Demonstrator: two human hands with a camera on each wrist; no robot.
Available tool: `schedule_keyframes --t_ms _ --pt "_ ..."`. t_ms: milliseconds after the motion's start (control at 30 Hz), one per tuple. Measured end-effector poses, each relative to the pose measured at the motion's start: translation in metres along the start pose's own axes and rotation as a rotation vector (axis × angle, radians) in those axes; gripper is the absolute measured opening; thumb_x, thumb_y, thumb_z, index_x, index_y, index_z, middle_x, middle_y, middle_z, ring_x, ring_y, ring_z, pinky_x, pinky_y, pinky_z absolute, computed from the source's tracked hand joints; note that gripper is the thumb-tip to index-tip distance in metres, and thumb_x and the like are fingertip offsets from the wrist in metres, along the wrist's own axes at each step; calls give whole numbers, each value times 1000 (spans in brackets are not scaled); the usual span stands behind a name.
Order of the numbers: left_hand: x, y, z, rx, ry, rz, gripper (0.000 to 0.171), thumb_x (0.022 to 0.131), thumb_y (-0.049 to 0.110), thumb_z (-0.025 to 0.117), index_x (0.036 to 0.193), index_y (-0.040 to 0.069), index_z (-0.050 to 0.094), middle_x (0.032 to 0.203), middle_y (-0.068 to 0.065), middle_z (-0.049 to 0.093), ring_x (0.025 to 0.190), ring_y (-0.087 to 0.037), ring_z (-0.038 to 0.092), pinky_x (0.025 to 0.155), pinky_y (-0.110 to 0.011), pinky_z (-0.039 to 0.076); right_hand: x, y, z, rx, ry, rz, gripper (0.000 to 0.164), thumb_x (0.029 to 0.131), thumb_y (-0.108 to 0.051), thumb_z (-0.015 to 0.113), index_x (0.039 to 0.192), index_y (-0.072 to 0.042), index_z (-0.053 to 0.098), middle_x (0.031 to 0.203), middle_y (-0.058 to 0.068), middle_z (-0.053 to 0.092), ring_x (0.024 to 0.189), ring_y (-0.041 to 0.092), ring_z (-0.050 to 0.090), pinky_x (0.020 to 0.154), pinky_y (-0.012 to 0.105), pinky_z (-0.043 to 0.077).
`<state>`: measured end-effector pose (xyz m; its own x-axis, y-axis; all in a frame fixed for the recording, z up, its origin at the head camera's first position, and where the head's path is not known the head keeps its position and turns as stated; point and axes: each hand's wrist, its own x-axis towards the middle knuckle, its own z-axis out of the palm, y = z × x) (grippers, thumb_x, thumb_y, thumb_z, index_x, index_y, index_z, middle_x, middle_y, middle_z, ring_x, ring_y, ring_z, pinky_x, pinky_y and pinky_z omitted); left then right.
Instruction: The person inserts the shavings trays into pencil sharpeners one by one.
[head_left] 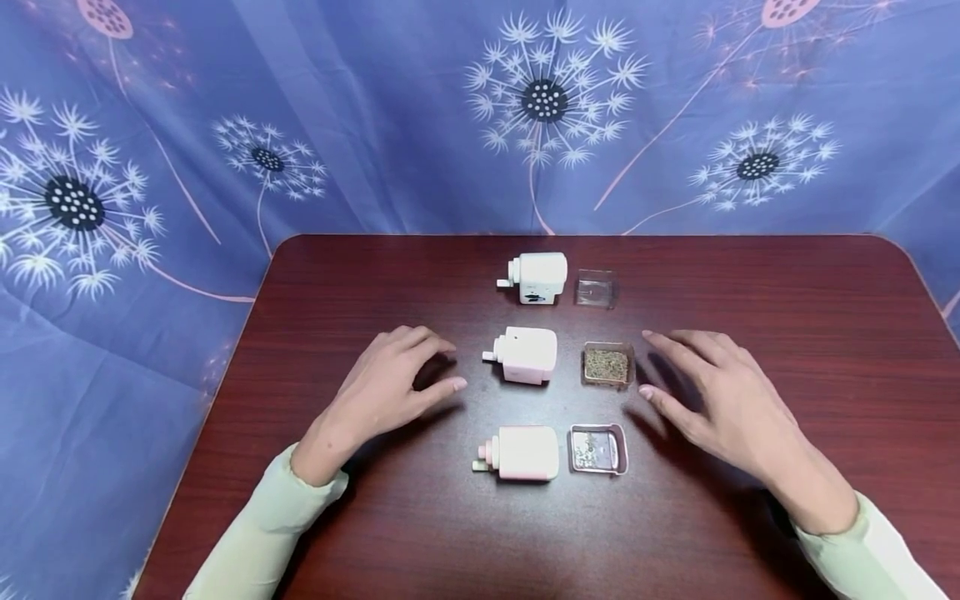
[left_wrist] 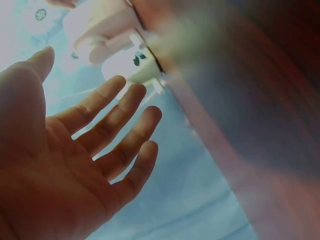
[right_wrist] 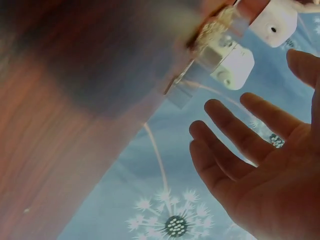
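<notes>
Three crank pencil sharpeners stand in a column on the table: a white pencil sharpener (head_left: 543, 277) at the back, a pale pink pencil sharpener (head_left: 529, 355) in the middle and a cream-pink pencil sharpener (head_left: 527, 453) in front. Right of each lies a clear drawer: the back drawer (head_left: 596, 288), the middle drawer (head_left: 607, 365) filled with shavings, and the front drawer (head_left: 597, 450) with a few bits inside. My left hand (head_left: 393, 379) hovers left of the pink sharpener, fingers relaxed, holding nothing. Just right of the middle drawer, my right hand (head_left: 720, 400) is likewise loose, touching none of these things.
The dark red-brown wooden table (head_left: 825, 333) has rounded back corners. Behind it and along its left side hangs a blue curtain (head_left: 420, 125) with dandelion prints.
</notes>
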<state>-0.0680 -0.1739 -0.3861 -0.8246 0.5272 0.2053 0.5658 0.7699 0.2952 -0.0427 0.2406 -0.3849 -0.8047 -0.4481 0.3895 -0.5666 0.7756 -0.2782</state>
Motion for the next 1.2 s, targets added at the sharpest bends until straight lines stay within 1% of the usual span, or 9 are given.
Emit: schedule_keyframes --t_ms 200,367,500,600,700,767,900,1067,1200 --pt "-2 18 -3 -12 -13 50 53 89 66 52 116 23 66 108 11 61 104 -11 52 93 -36 38 -4 -15 1 10 -50 -10 64 80 -44 72 134 -12 60 120 5 59 113 27 51 97 46 38" --pt "-5 34 -3 -12 -10 97 55 88 70 50 118 26 64 106 15 60 103 -7 52 94 -33 38 -9 -29 3 20 -90 -21 64 80 -49 71 132 -12 61 117 1 59 108 21 54 90 45 46" --pt "-8 47 -1 -27 -31 140 58 87 71 50 121 26 62 111 14 60 108 -6 51 95 -33 37 -11 -38 4 36 -120 -25 66 81 -53 70 133 -15 60 116 -3 58 106 17 55 86 44 48" --pt "-10 56 1 -30 -58 161 62 87 73 49 124 25 61 115 13 58 111 -7 50 97 -34 36 -12 -44 4 42 -136 -26 67 81 -56 69 136 -18 58 115 -6 57 105 13 54 85 42 49" --pt "-12 63 3 -33 -75 181 66 86 74 48 127 23 59 117 12 57 113 -8 49 97 -34 36 -14 -48 4 33 -152 -33 70 80 -57 68 138 -19 57 115 -6 57 104 13 55 83 42 50" --pt "-14 67 5 -38 -82 196 67 86 74 48 128 22 58 118 13 57 113 -8 49 98 -33 36 -16 -50 5 25 -172 -35 72 80 -60 67 139 -20 56 116 -6 57 104 13 55 82 42 50" --pt "-16 73 8 -51 -81 229 71 85 75 49 131 21 57 117 12 58 112 -8 50 96 -33 37 -21 -52 7 20 -220 -40 78 77 -67 67 137 -18 57 118 -4 58 105 14 57 81 42 52" --pt "-18 76 10 -57 -86 263 73 83 75 52 132 20 56 116 12 57 111 -8 50 94 -33 38 -24 -53 10 23 -259 -68 86 70 -70 70 134 -14 58 112 -3 61 98 13 60 76 40 53" --pt "-18 78 13 -55 -86 281 71 81 71 58 130 20 57 112 12 58 107 -9 51 90 -33 39 -26 -52 11 21 -281 -94 87 68 -69 73 133 -13 58 106 -4 62 91 11 60 72 37 53"
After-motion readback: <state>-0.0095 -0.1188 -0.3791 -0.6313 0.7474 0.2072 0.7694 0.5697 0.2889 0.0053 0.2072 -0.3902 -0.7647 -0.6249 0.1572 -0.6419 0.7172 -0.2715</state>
